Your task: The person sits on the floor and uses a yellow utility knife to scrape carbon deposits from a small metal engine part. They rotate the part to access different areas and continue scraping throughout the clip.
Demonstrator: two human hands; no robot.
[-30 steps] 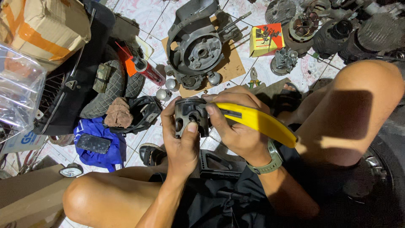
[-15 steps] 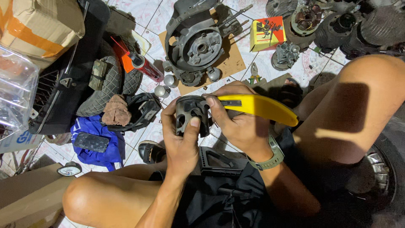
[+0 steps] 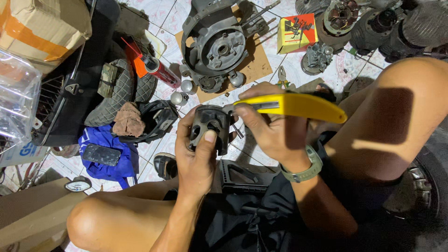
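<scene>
My left hand (image 3: 196, 158) grips a dark, soot-stained engine piston (image 3: 208, 128), thumb pressed on its skirt beside the pin hole. My right hand (image 3: 270, 128) holds a yellow utility knife (image 3: 294, 105) whose blade tip rests against the piston's top right edge. Both hands are above my lap, between my bare knees. A green watch (image 3: 305, 169) sits on my right wrist.
A grey engine crankcase (image 3: 215, 44) lies on cardboard on the tiled floor ahead. A red spray can (image 3: 158, 71), a tyre (image 3: 119, 91), a brown rag (image 3: 128, 120), a blue cloth with a phone (image 3: 101, 155), pliers (image 3: 283, 77) and a yellow-red box (image 3: 296, 32) surround it.
The knife handle has swung up to nearly level and shifted right. The piston has turned slightly in my left hand, and the view has drifted a little.
</scene>
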